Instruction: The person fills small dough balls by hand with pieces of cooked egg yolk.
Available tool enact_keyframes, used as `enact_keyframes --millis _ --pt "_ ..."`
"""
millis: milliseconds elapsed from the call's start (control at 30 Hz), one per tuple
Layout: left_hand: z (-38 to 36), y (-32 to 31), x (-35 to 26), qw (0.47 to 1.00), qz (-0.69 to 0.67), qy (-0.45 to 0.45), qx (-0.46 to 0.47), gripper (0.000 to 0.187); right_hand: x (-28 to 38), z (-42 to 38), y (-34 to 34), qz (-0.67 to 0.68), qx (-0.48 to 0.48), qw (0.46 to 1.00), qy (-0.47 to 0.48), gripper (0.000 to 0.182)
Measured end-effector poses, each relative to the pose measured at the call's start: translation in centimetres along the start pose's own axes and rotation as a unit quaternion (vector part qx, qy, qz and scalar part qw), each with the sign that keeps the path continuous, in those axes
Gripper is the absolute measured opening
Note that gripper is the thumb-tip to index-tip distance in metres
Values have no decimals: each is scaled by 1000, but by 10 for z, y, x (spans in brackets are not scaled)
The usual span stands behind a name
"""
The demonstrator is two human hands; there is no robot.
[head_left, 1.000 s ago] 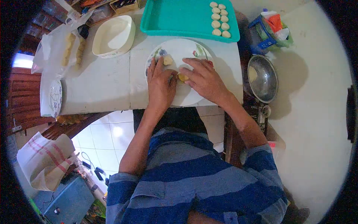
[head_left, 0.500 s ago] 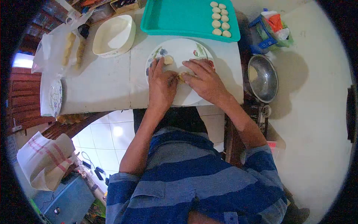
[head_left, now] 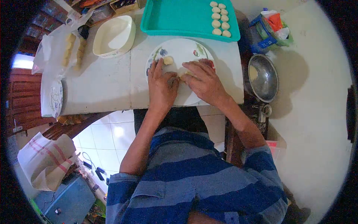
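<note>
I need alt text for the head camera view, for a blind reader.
A person's left hand and right hand work at a small yellowish piece, mostly hidden, over a floral plate holding another piece. Beyond it, ten pale balls sit in a green tray.

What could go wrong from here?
1. The plate sits close to the front edge of the table; a hard pull or bump might slide it over.
2. The small dough lump lies right by the fingers of the left hand, so it could get knocked or squashed.
3. The dough balls stand close together at the right end of the green tray; a jolt might make neighbours stick.
</note>
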State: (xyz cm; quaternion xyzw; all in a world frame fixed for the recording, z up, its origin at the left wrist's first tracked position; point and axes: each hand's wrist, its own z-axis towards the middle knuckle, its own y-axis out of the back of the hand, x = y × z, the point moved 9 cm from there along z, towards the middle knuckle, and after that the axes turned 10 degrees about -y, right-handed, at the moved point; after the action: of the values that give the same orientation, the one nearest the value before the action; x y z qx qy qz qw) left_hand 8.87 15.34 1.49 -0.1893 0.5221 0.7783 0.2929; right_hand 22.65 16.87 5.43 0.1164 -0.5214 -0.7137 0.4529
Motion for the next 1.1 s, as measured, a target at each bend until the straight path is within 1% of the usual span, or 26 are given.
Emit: enact_keyframes --millis 133,233,300,433,500,533,600,633,700,733,800,833,900,933,1000,1033,1100 --pt "1 0 -1 1000 2 5 -1 19 -4 -2 -5 11 -7 999 -33 29" --pt "1 2 0 1000 -17 5 -14 18 -4 -1 -6 -4 6 999 -49 33" --pt "-2 3 -2 1000 -24 -7 -8 18 0 -4 -9 -32 9 999 -19 36" --pt "-4 10 -8 1000 3 -18 -24 22 3 -4 -3 -12 -7 1000 -2 35" --pt "-5 21 -16 998 -15 -27 -56 32 0 -3 5 35 -36 998 -38 29" --pt "-5 23 -18 998 -15 -27 -57 32 -1 -4 6 35 -36 998 -38 29" --pt "-5 20 -19 998 -40 -22 -33 43 -5 -5 1 32 10 998 -49 29" --pt "-5 19 -21 998 -40 -23 -32 43 -6 -5 2 31 9 998 -50 29" --pt "-6 12 -17 997 -75 21 -15 49 -10 -3 10 36 -14 997 -61 29" --pt "-5 11 -19 997 -75 20 -15 49 -11 -1 10 36 -16 997 -62 29" --pt "-6 6 -15 991 -120 59 -1 53 -31 3 13 119 -36 981 -152 28" --pt "-5 5 -16 991 -121 57 1 53 -33 4 14 118 -37 980 -154 28" --pt "-3 3 -16 990 -127 58 5 57 -38 8 9 75 0 984 -161 23" --pt "-1 2 -15 990 -127 56 6 57 -41 8 7 74 -1 984 -163 23" --pt "0 -4 -12 991 -115 58 18 60 -44 9 -8 70 34 984 -161 21" --pt "0 -8 -9 991 -115 58 19 60 -44 11 -8 70 33 984 -161 21" --pt "-1 -13 -6 990 -139 36 11 61 -38 14 -9 41 45 990 -126 16"
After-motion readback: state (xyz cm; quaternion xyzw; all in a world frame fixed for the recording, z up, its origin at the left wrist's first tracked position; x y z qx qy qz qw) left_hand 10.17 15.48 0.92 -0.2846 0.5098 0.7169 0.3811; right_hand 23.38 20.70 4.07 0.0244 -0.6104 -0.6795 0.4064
